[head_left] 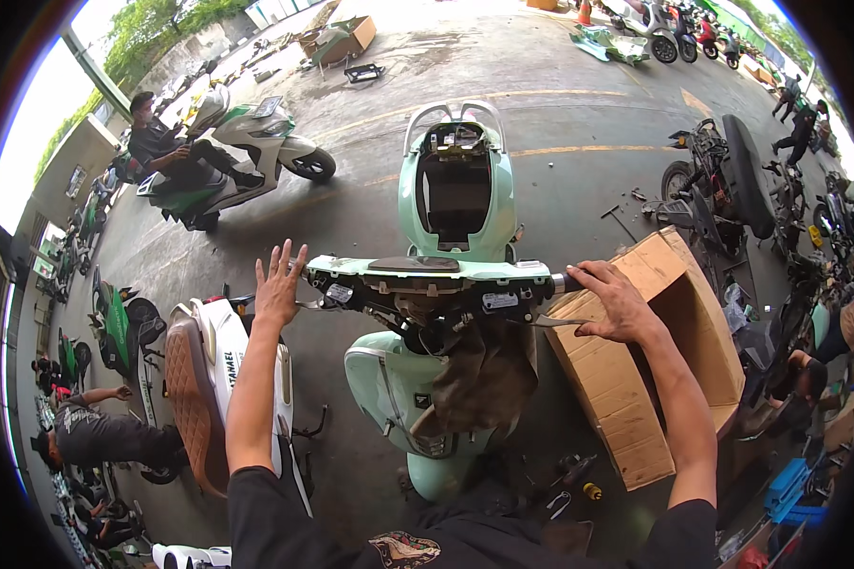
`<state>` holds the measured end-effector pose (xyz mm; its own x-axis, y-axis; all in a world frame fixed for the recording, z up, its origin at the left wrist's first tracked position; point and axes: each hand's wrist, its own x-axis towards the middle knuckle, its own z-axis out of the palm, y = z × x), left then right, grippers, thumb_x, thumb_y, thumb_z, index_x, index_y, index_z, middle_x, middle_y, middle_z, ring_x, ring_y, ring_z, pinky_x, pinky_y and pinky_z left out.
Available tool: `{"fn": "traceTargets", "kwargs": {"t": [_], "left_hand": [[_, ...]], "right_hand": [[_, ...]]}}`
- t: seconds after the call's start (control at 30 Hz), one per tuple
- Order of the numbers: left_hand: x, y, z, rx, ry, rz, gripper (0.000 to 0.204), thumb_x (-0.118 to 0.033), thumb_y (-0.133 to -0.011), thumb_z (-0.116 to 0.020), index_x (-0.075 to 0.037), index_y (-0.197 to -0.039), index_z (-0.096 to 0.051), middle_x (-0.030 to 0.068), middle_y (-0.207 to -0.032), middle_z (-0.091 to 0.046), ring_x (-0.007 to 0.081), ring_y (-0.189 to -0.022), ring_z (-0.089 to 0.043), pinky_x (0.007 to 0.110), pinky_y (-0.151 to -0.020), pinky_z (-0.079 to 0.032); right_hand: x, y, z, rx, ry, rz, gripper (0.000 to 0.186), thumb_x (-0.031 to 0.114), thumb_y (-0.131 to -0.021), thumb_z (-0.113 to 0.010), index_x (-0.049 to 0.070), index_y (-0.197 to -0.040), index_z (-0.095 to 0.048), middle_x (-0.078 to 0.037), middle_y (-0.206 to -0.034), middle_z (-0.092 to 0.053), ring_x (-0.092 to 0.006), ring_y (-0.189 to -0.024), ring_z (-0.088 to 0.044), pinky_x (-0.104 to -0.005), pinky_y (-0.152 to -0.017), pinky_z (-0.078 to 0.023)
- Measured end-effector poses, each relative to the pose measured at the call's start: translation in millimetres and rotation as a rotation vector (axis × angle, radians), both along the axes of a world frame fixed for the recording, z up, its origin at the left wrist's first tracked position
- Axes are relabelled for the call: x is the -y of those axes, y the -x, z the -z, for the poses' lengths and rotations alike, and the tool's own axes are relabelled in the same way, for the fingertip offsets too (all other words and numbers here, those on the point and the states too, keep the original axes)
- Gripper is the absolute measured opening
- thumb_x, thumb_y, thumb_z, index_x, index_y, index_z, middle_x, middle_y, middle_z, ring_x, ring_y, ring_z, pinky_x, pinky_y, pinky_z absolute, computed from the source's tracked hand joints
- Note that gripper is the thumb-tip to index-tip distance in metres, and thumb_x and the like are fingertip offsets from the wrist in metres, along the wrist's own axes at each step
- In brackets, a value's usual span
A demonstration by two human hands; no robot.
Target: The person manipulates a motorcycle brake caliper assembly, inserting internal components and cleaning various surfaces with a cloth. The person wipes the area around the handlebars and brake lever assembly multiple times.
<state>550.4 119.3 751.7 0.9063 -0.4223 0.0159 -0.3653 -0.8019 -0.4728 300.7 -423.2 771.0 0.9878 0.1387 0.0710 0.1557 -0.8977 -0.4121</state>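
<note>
A mint-green scooter stands in front of me, its seat removed and a dark open compartment point(454, 199) showing. Across it runs the handlebar with its mint-green cover point(427, 266), and wiring and switch parts are exposed below. My left hand point(278, 289) is open, fingers spread, at the handlebar's left end; whether it touches is unclear. My right hand point(615, 303) is closed round the black grip point(566, 282) at the right end, beside a metal lever point(557, 321). A dark brown cloth point(479, 379) drapes over the mint-green front panel point(389, 379).
An open cardboard box point(612, 408) stands close by on the right. Left of me is a white scooter with a brown quilted seat point(192, 389). Farther off, a person sits on another scooter point(247, 152). A partly stripped motorcycle point(712, 185) and small tools point(565, 498) are on the floor.
</note>
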Motion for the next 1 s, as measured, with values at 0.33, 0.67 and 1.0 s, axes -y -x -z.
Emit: {"fn": "traceTargets", "kwargs": {"t": [0.33,0.67,1.0], "left_hand": [[59.5,249.7,127.0,0.115,1.373,-0.305,0.081,-0.015,-0.080,-0.073,-0.006,-0.152,-0.035,0.0200,-0.157,-0.034,0.0393,-0.144,-0.033,0.049,-0.119,-0.028],[168.0,268.6,136.6,0.100,1.169,0.085,0.055,-0.024,-0.080,-0.070,-0.015,-0.133,-0.056,0.0126,-0.144,-0.049,0.0379,-0.139,-0.040,0.057,-0.117,-0.024],[170.6,267.2,160.2,0.263,1.146,0.087,0.053,-0.025,-0.078,-0.064,-0.016,-0.130,-0.057,0.0118,-0.142,-0.051,0.0364,-0.139,-0.040,0.060,-0.117,-0.021]], "right_hand": [[-10.1,1.2,-1.3,0.078,0.113,-0.035,0.083,0.029,-0.069,-0.086,0.010,-0.142,-0.051,-0.014,-0.136,-0.055,-0.0330,-0.129,-0.050,-0.0452,-0.111,-0.038],[2.6,2.6,-1.4,0.016,0.197,-0.033,0.080,0.026,-0.071,-0.086,0.015,-0.143,-0.052,-0.013,-0.139,-0.056,-0.0323,-0.130,-0.051,-0.0496,-0.117,-0.031],[0.4,1.5,-14.1,-0.015,0.125,-0.037,0.077,0.037,-0.072,-0.085,0.013,-0.140,-0.056,-0.013,-0.139,-0.057,-0.0299,-0.129,-0.053,-0.0507,-0.119,-0.027]]}}
